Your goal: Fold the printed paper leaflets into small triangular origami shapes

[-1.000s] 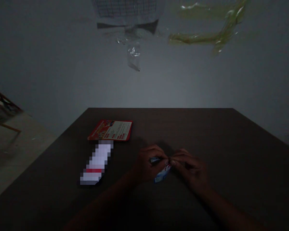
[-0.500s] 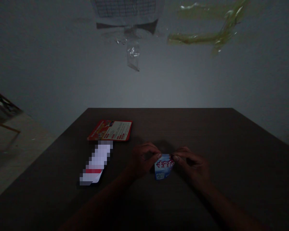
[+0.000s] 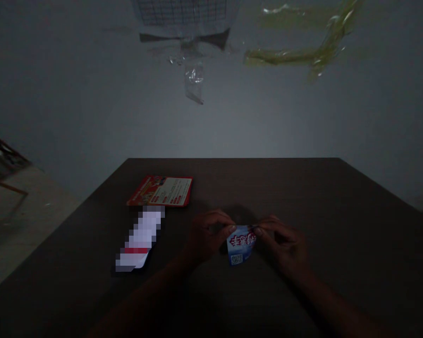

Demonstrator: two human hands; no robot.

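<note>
Between my two hands hangs a small blue printed card (image 3: 240, 246), with red-and-white lettering and a square code at its lower left. Whether it is stiff card, paper or a packet I cannot tell. The thumb and fingers of my left hand (image 3: 211, 232) pinch its upper left corner. My right hand (image 3: 284, 239) pinches the upper right corner in the same way. The lower part of the card hangs loose, slightly curved, above the dark table.
The dark brown table (image 3: 268, 188) stands against a grey wall. To the left lie a red printed booklet or box (image 3: 165, 191) and, nearer me, a phone with a bright, blurred-out screen (image 3: 141, 237). Yellowish tape (image 3: 282, 57) and clear plastic (image 3: 194, 84) are on the wall.
The card's lower edge has shifted slightly down and to the right. Both hands keep their pinch in nearly the same place.
</note>
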